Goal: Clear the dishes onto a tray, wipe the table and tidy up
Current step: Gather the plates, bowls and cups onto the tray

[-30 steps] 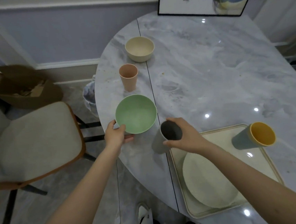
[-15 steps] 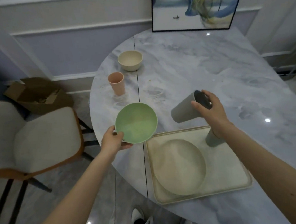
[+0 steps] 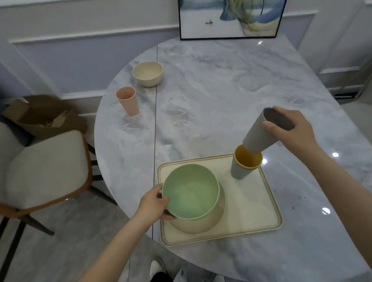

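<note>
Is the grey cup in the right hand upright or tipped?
Tipped. The right hand holds the grey cup at its rim, mouth angled up and right, base slanting down into the yellow-lined cup on the tray.

Framed painting (image 3: 233, 6) leaning on the wall, cushioned chair (image 3: 40, 168), cardboard box (image 3: 44, 118) on the floor

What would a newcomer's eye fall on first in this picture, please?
Probably the two busy hands over the cream rectangular tray at the near edge of the marble table. The left hand holds a green bowl above a beige plate, while the right hand tilts a grey cup toward a yellow-lined cup.
</note>
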